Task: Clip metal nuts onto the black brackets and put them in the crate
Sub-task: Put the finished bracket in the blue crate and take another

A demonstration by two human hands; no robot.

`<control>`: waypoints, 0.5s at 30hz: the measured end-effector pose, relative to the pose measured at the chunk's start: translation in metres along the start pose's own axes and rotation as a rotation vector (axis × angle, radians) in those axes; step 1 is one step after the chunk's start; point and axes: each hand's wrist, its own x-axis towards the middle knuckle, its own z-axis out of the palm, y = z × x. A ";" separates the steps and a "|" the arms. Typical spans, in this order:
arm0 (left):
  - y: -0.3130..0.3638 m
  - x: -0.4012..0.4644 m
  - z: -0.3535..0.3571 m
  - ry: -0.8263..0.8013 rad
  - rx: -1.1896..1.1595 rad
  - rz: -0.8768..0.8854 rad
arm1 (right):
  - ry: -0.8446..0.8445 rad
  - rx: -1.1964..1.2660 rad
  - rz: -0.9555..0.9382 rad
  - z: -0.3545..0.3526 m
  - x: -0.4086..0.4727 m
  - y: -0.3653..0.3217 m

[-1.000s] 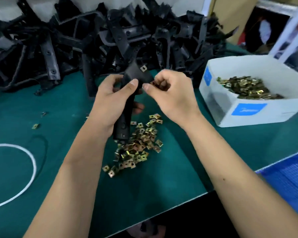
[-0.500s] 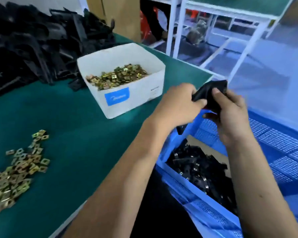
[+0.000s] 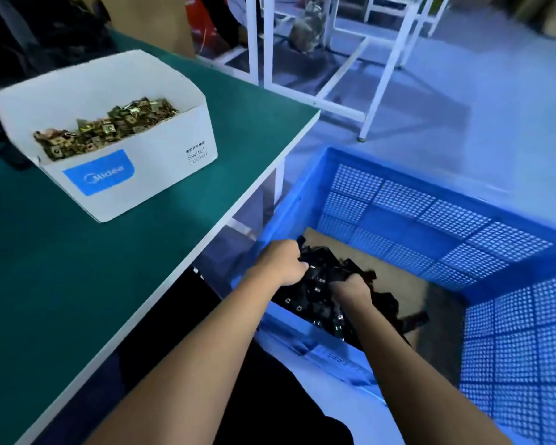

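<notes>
Both hands reach into the blue crate [image 3: 430, 216] at four o'clock: left hand [image 3: 281, 263] and right hand [image 3: 350, 289] grip black brackets [image 3: 318, 284] (fingers curled, partly hidden).

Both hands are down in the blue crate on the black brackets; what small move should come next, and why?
Probably let go and lift out: the left hand and right hand already rest on the bracket pile inside the blue crate.

Green-topped workbench [image 3: 77, 284], white frame table [image 3: 321, 59] beyond on pale, perhaps bluish-lit floor [image 3: 495, 107].
</notes>
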 end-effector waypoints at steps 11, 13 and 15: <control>0.020 -0.040 -0.073 0.286 -0.318 0.202 | 0.341 0.019 -0.490 -0.030 -0.072 -0.120; 0.021 -0.062 -0.106 0.423 -0.431 0.330 | 0.465 0.115 -0.633 -0.044 -0.101 -0.151; 0.013 -0.092 -0.138 0.584 -0.555 0.440 | 0.605 0.219 -0.829 -0.050 -0.138 -0.183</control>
